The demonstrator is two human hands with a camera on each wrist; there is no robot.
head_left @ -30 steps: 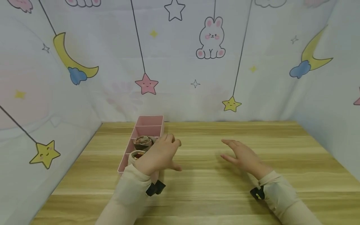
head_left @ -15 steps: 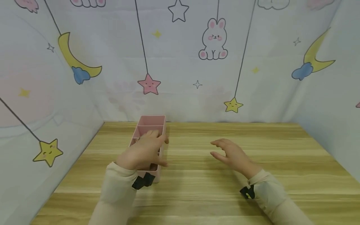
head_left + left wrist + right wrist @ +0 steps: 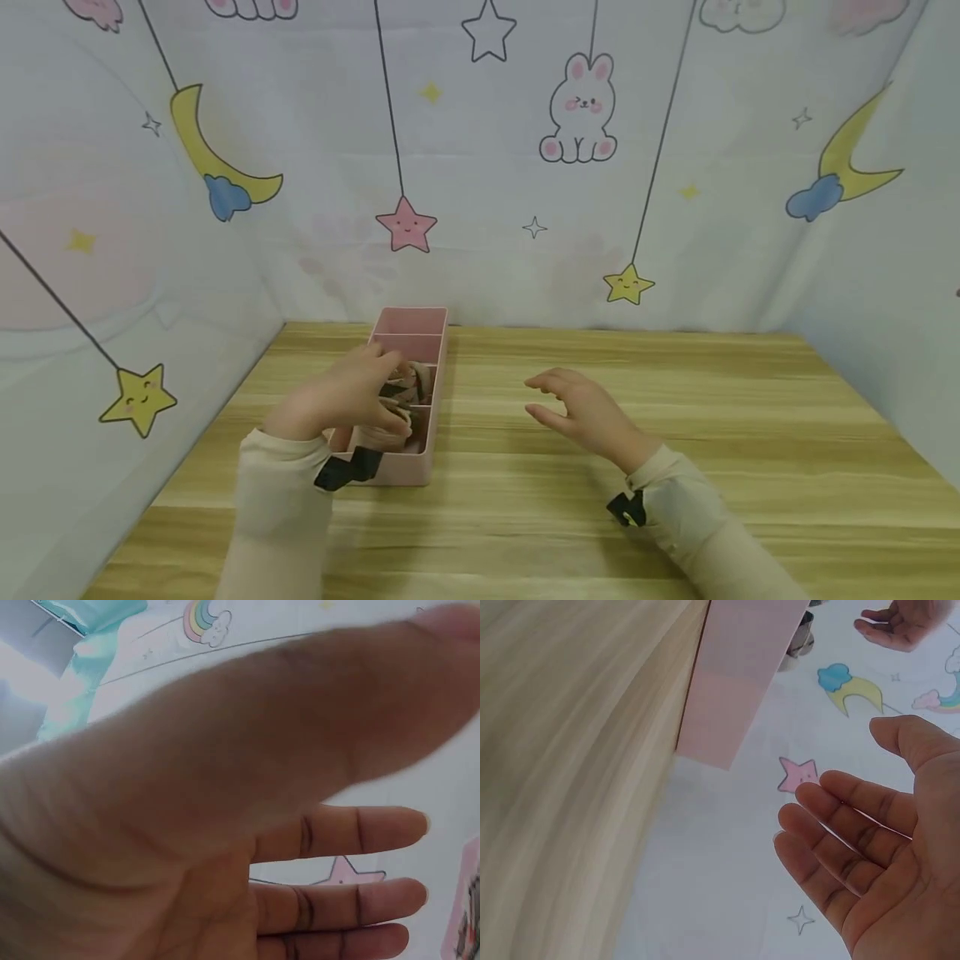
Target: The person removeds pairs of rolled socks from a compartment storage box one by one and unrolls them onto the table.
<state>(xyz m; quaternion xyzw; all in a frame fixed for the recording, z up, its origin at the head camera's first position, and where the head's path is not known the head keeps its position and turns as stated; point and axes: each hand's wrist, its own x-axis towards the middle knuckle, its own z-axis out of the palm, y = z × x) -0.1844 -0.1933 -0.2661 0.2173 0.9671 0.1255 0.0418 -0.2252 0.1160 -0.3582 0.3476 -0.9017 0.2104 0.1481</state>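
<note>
A long pink divided box (image 3: 397,472) stands on the table, left of centre. Patterned rolled-up cloth (image 3: 414,383) sits in a middle compartment, and a paler roll lies in the front one, partly covered by my left hand (image 3: 337,396). That hand is above the left side of the box, thumb apart from the fingers. In the left wrist view its fingers (image 3: 360,829) extend with nothing held. My right hand (image 3: 588,408) hovers over the table to the right of the box, its relaxed fingers (image 3: 847,859) holding nothing in the right wrist view.
The wooden table (image 3: 510,517) reaches back to a white cloth backdrop (image 3: 480,167) printed with stars, moons and a rabbit. Similar cloth walls stand on both sides. A black strap piece (image 3: 348,469) shows at the left wrist, another (image 3: 626,508) at the right.
My left hand has moved left across the box, uncovering more of the rolls' right side. My right hand has drifted left towards the box. The view has shifted slightly.
</note>
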